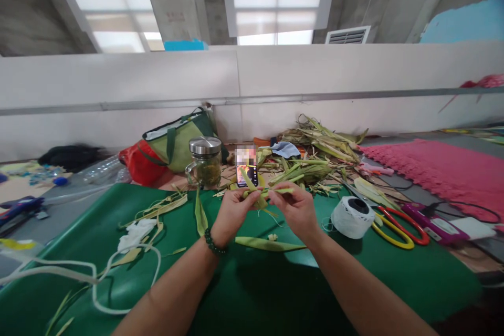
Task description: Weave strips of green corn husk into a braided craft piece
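Note:
Green leaf strips [260, 197], which look like corn husk, are pinched between both my hands over the green mat [260, 294]. My left hand [234, 210] grips them from the left with thumb and fingers; a dark beaded bracelet circles that wrist. On the other side my right hand [295, 210] holds the strips with its fingertips. A thin white thread hangs below the hands. Under them a long husk strip [268, 244] lies flat, with a small pale scrap [272, 237] beside it. Another leaf [200, 212] lies left of my left hand.
Behind the hands stand a phone [247, 173] and a lidded glass mug [205, 165]. A husk heap [323, 139] lies at the back. Rightward are a thread spool [352, 218], scissors [405, 226], a purple device [433, 223] and pink cloth [441, 168]. A white cord [94, 278] loops at left.

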Available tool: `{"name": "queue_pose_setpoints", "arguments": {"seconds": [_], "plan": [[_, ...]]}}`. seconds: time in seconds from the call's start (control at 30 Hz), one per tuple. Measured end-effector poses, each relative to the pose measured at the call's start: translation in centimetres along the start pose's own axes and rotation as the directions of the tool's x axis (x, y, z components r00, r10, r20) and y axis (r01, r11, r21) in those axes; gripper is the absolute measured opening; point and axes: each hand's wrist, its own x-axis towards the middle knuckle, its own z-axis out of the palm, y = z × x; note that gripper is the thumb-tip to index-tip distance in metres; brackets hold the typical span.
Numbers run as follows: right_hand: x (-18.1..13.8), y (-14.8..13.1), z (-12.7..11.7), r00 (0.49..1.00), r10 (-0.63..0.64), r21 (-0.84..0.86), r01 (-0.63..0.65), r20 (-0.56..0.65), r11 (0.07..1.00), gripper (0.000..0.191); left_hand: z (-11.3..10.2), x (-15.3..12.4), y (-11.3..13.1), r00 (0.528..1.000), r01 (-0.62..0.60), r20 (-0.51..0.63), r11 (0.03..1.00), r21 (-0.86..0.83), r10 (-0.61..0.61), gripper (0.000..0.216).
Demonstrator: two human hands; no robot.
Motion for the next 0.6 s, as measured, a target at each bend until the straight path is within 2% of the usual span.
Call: {"name": "queue_pose_setpoints", "arguments": {"seconds": [0.07, 0.13, 0.2, 0.27, 0.33, 0.43, 0.53, 0.6], "plan": [[-0.1, 0.0, 0.0, 0.998, 0.062, 0.023, -0.062, 0.007, 0.998, 0.016, 0.0, 0.3, -0.1, 0.997, 0.073, -0.017, 0.987, -0.144, -0.076, 0.038], [0.3, 0.5, -0.2, 0.977, 0.209, 0.051, -0.211, 0.035, 0.976, 0.017, -0.1, 0.4, -0.1, 0.995, 0.079, -0.047, 0.969, -0.236, -0.092, 0.038], [1.0, 1.3, -0.6, 0.937, 0.340, 0.054, -0.344, 0.082, 0.937, 0.016, -0.1, 0.4, -0.1, 0.994, 0.079, -0.050, 0.959, -0.273, -0.097, 0.036], [1.6, 1.8, -1.3, 0.920, 0.365, 0.005, -0.369, 0.144, 0.929, 0.013, -0.2, 0.3, -0.2, 0.996, 0.071, -0.032, 0.963, -0.262, -0.082, 0.033], [2.0, 1.6, -2.0, 0.942, 0.255, -0.065, -0.247, 0.220, 0.967, 0.018, -0.2, 0.2, -0.1, 0.998, 0.063, 0.008, 0.972, -0.226, -0.063, 0.033], [1.8, 0.4, -3.1, 0.950, -0.024, -0.100, 0.058, 0.311, 0.993, 0.016, -0.3, 0.3, 0.2, 0.995, 0.069, 0.083, 0.982, -0.174, -0.055, 0.035], [1.3, -0.9, -3.7, 0.890, -0.171, -0.039, 0.207, 0.423, 0.978, 0.020, -0.4, 0.5, 0.5, 0.993, 0.043, 0.117, 0.994, -0.103, -0.031, 0.034], [1.0, -1.3, -3.7, 0.826, -0.234, -0.029, 0.289, 0.513, 0.957, 0.028, -0.5, 0.5, 0.4, 0.992, 0.034, 0.124, 0.996, -0.081, -0.023, 0.035]]}}
